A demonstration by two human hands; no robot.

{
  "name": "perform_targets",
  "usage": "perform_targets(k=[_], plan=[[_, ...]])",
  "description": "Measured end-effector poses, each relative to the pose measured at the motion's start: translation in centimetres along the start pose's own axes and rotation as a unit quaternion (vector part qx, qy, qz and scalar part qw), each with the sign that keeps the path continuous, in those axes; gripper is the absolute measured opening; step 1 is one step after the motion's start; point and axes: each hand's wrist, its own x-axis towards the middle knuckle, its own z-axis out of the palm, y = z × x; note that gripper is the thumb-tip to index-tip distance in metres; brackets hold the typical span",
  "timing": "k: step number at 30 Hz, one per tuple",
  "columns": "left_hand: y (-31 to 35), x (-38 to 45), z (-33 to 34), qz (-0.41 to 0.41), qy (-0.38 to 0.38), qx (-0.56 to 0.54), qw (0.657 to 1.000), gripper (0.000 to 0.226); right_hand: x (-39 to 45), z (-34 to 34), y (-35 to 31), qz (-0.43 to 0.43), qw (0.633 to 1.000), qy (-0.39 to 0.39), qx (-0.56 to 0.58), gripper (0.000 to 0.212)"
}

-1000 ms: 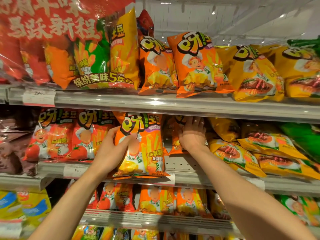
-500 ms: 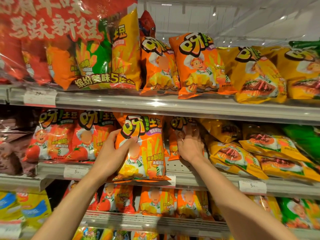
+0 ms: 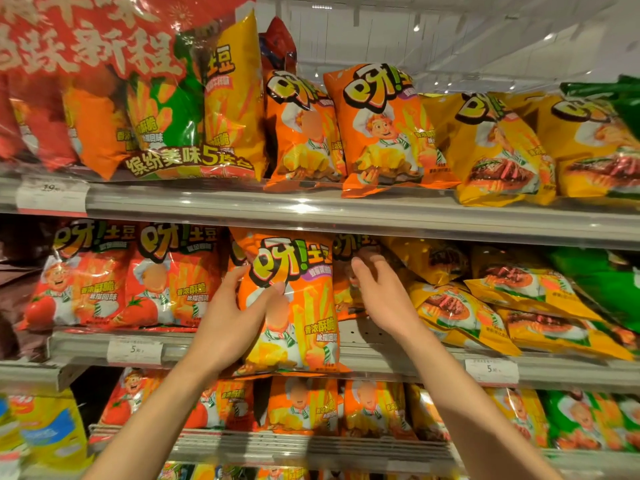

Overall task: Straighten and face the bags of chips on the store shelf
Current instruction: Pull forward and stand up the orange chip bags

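Fingers of the left hand clamp the left edge of an upright orange chip bag at the middle shelf front. Right hand, nearer, reaches a second orange bag behind, apparently touching it with loosely spread fingers.

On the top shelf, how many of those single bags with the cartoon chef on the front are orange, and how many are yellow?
Orange bags: 2
Yellow bags: 2
Total: 4
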Motion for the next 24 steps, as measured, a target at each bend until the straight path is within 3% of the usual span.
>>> perform_targets(k=[3, 6, 9, 11, 12, 15, 19, 21, 24], plan=[[1.0, -0.2, 2.6, 0.018, -0.017, 0.027, 0.999, 0.044, -2.8, -0.8, -0.5, 0.011, 0.995, -0.055, 0.077, 0.066], [1.9, 0.3, 5.1, 0.047, -0.034, 0.031, 0.998, 0.033, -3.2, 0.0, 0.4, 0.033, 0.995, -0.04, 0.091, 0.089], [1.5, 0.7, 5.5, 0.062, -0.051, 0.04, 0.996, 0.038, -1.8, 0.7, 1.5, 0.047, 0.991, 0.024, 0.121, 0.075], [0.8, 1.0, 4.8, 0.091, -0.001, 0.085, 0.992, 0.057, -0.7, 0.7, 1.5, 0.045, 0.988, 0.044, 0.14, 0.07], [0.3, 1.3, 4.2, 0.12, 0.045, 0.121, 0.984, 0.055, 0.0, 0.6, 1.5, 0.037, 0.989, 0.049, 0.136, 0.068], [-1.7, 2.2, 2.7, 0.153, 0.123, 0.222, 0.955, 0.045, 1.8, 1.0, 1.2, 0.009, 0.995, 0.05, 0.081, 0.051], [-4.2, 2.2, 2.7, 0.138, 0.079, 0.299, 0.941, 0.051, 1.0, 2.5, 2.3, -0.023, 0.994, 0.063, -0.085, 0.063], [-4.6, 2.2, 2.6, 0.15, 0.075, 0.303, 0.938, 0.054, -0.6, 2.8, 2.6, -0.062, 0.991, 0.086, -0.083, 0.063], [-4.7, 2.4, 2.7, 0.151, 0.078, 0.307, 0.936, 0.055, -2.5, 3.4, 2.3, -0.098, 0.987, 0.046, -0.115, 0.078]])
